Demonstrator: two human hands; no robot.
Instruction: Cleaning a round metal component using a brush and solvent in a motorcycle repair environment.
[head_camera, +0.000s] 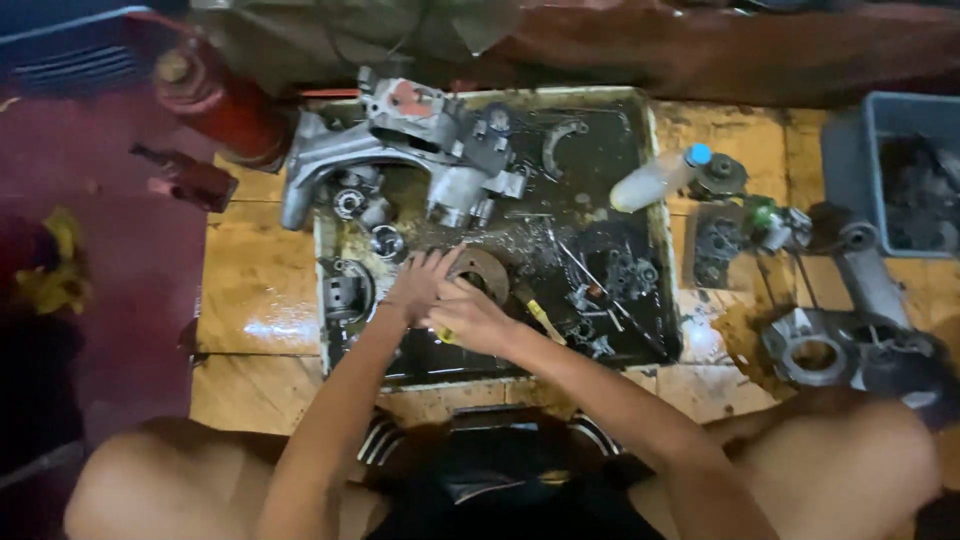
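A shallow oily metal tray (655, 200) lies on a wooden board and holds many engine parts. My left hand (418, 283) rests with fingers spread on a round dark metal disc (487, 272) in the tray's middle. My right hand (468, 318) is closed just below the disc, over something yellowish that I cannot make out. A yellow-handled tool (541, 315) lies right of my hands. A large grey engine casing (400, 145) fills the tray's far left.
A white bottle with a blue cap (655, 180) leans on the tray's right rim. Gears and a casing ring (815, 350) lie on the board at the right. A blue-grey crate (900, 170) stands far right. A red cylinder (215, 95) is at the far left.
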